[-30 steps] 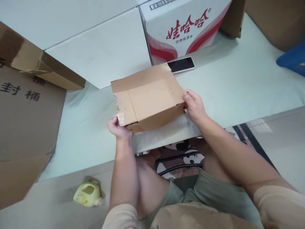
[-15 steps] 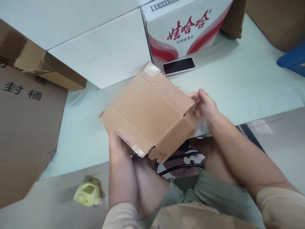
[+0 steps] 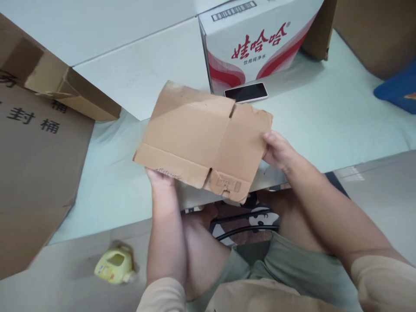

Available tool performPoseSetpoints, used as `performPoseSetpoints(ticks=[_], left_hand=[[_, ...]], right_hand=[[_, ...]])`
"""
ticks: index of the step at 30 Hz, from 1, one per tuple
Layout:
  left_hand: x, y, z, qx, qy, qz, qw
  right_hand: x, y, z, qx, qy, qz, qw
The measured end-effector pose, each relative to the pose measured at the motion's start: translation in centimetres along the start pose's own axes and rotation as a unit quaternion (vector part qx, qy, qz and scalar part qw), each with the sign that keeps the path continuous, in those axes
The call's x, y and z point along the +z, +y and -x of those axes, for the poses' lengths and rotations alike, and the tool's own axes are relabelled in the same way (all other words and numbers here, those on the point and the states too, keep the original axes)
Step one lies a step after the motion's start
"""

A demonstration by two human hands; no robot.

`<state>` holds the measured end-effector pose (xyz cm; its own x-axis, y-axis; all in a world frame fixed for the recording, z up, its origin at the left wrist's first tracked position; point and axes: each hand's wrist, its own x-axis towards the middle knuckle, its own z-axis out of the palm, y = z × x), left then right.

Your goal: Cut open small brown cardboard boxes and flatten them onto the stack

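A brown cardboard box (image 3: 188, 125), flattened out with creased flaps, is held above the table by both hands. My left hand (image 3: 160, 177) grips its lower left edge from beneath; most of those fingers are hidden under the cardboard. At the right edge, my right hand (image 3: 277, 149) pinches the cardboard, thumb on top and fingers behind. A torn, notched flap with small printing faces me at the lower right. Behind the cardboard a phone (image 3: 247, 92) lies on the pale green tablecloth (image 3: 331, 117).
White boxes (image 3: 143, 69) and a white and red carton (image 3: 260, 47) stand at the back. Large brown cardboard (image 3: 39, 160) is on the left, a blue object (image 3: 398, 89) at the far right. A yellow jug (image 3: 115, 265) is on the floor.
The cardboard has opened flatter and turned, its right panel swinging up to face me. My right hand has moved slightly down and now holds that panel's edge. My left hand stays at the lower left.
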<state>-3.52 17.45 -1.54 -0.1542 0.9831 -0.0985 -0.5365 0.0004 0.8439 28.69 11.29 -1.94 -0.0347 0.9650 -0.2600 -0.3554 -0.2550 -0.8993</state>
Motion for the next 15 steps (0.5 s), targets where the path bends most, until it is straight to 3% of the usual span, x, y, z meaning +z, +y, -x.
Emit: performPoseSetpoints(ticks=[3,6,8,10,12,14,15], left_hand=[[0.3,0.1,0.1,0.027,0.016,0.02,0.999],[0.1,0.5,0.4,0.005,-0.003,0.069,0.998],[-0.1,0.7,0.6,-0.029,-0.011,0.111,0.993],[-0.3,0.9,0.8,-0.048,-0.007,0.146,0.988],[-0.2,1.1,1.1,-0.056,-0.005,0.169,0.984],[0.1,1.3,1.3,-0.07,-0.009,0.189,0.98],[0.2,1.4,1.4,-0.082,-0.01,0.201,0.976]], right_hand=[[1.2,0.4,0.9,0.053,-0.031,0.029,0.998],[1.7,-0.3,2.3,0.033,-0.009,0.029,0.999],[1.1,-1.7,3.6,-0.021,0.055,0.035,0.998],[-0.4,-3.5,5.4,-0.104,0.16,0.063,0.98],[-2.5,-5.7,7.5,-0.198,0.309,0.104,0.924],[-4.9,-8.1,9.6,-0.257,0.458,0.162,0.835],[-5.9,-9.3,10.4,-0.27,0.498,0.208,0.797]])
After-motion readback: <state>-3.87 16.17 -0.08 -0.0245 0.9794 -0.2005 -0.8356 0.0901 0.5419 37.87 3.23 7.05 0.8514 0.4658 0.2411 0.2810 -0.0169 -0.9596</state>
